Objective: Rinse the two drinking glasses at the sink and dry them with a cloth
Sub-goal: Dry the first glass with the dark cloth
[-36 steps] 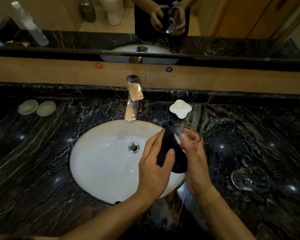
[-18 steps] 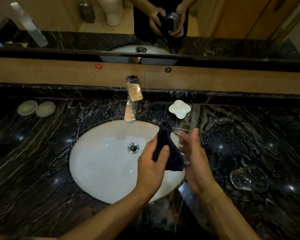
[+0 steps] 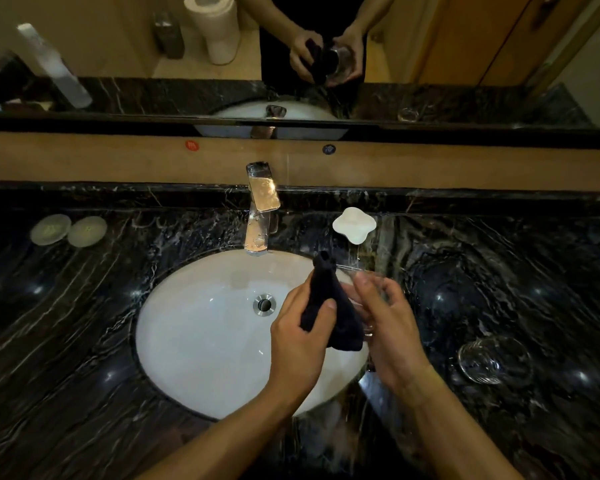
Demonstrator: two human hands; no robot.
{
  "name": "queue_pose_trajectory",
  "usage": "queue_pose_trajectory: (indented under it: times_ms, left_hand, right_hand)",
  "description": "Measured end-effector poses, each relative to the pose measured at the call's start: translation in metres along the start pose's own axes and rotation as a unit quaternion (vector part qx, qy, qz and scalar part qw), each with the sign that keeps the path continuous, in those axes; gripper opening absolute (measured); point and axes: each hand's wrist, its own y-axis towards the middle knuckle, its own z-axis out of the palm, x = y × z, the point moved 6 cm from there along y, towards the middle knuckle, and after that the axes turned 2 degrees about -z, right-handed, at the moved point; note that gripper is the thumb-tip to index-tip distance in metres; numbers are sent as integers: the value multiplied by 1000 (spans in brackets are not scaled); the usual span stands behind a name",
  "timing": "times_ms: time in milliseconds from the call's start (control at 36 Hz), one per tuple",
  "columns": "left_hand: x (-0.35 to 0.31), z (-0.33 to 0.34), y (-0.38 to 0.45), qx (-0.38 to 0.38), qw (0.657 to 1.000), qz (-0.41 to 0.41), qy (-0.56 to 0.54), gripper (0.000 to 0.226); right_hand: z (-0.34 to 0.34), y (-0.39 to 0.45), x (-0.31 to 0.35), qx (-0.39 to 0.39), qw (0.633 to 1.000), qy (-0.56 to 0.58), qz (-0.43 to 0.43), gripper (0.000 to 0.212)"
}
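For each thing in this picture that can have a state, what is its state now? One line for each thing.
Left hand: grips the dark cloth.
Right hand: holds the glass, tilted above the sink.
Dark cloth: bunched, pressed against the held glass.
Second glass: on the counter, untouched.
Faucet: no water seen running.
Drain: looks open.

We see a dark navy cloth (image 3: 329,306) bunched into a rough cone, its tip pointing up and away, gripped in the left hand (image 3: 302,337) above the right part of the white sink (image 3: 201,327). Just beside it, touching the cloth, is a clear drinking glass (image 3: 364,289), tilted and held in the right hand (image 3: 392,327). The second clear glass (image 3: 492,360) rests on the dark marble table (image 3: 84,341), well apart to the right of the sink.
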Motion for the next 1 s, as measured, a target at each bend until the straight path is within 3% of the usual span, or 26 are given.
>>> queue_pose_trajectory:
  times_ms: [83, 139, 278, 389, 472, 528, 694, 806, 889, 1000]
  left_hand:
    - [2, 0, 3, 15, 1000, -5, -25, 27]
    - [2, 0, 4, 18, 999, -1, -32, 26]
    - [-7, 0, 4, -2, 999, 42, 11, 32]
    - [-7, 1, 0, 7, 998, 56, 41, 47]
    - [-8, 3, -4, 11, 995, 74, 71, 57]
    - [-11, 4, -6, 11, 993, 87, 81, 58]
    - [-12, 3, -3, 34, 996, 78, 34, 54]
    - [-11, -1, 0, 37, 998, 52, -11, 36]
    - [-9, -2, 3, 36, 998, 52, -13, 41]
    - [-11, -2, 6, 24, 996, 76, 25, 53]
  right_hand:
    - [-4, 5, 2, 31, 998, 41, 22, 40]
    - [-4, 6, 3, 45, 997, 54, 33, 41]
    - [-4, 4, 2, 12, 1000, -1, -13, 79]
    - [0, -1, -1, -1, 999, -28, -28, 66]
    - [1, -1, -5, -10, 999, -31, -37, 73]
    - [0, 0, -5, -12, 999, -12, -43, 78]
    - [-8, 2, 1, 22, 998, 44, -45, 60]
    - [-8, 6, 1, 89, 994, 56, -12, 85]
    - [-9, 7, 2, 78, 994, 75, -17, 100]
    - [-5, 2, -2, 56, 995, 77, -18, 49]
